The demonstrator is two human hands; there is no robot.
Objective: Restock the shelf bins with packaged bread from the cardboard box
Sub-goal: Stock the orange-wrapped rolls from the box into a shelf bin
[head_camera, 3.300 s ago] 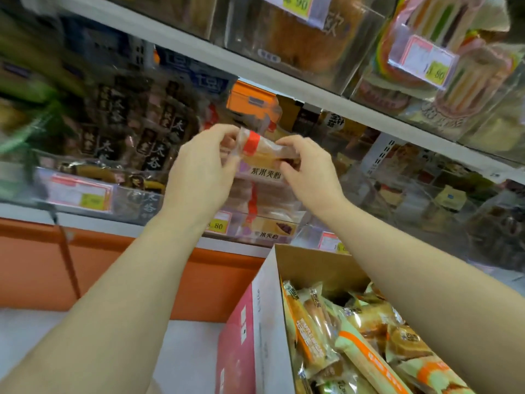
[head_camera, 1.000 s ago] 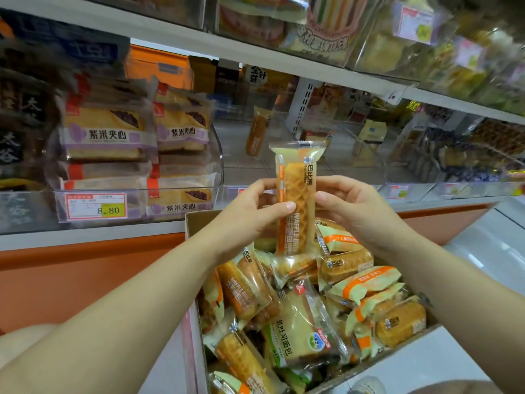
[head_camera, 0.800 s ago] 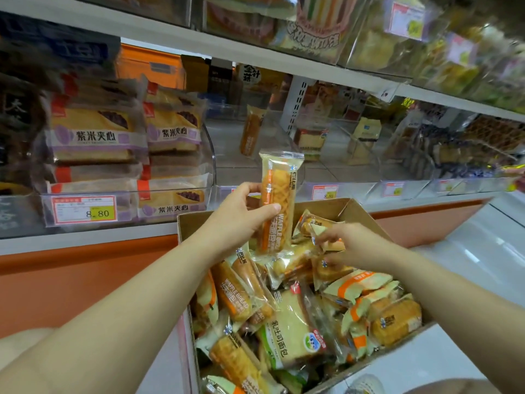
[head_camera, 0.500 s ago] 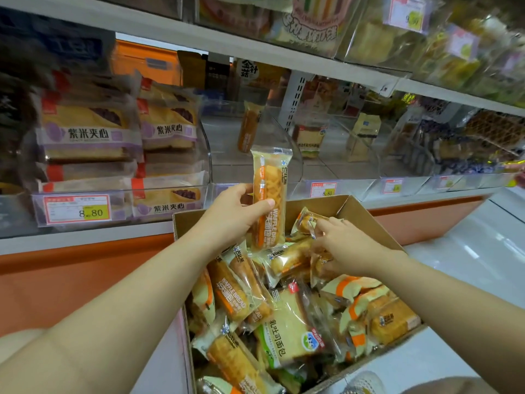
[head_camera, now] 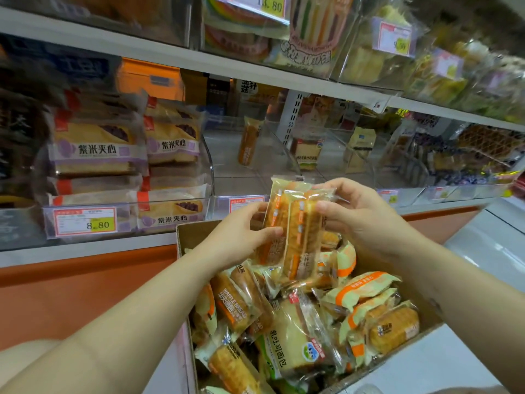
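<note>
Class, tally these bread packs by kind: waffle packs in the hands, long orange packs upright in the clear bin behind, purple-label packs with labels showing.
Waffle packs held by left hand and right hand: 2
Long orange pack upright in clear bin: 1
Purple-label packs, labels showing: 3
Total: 6

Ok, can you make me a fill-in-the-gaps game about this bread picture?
The left hand and the right hand hold ____ waffle bread packets together.
The box under them is made of ____.
The price tag at the left reads 8.____.
Missing words: two; cardboard; 80.
</note>
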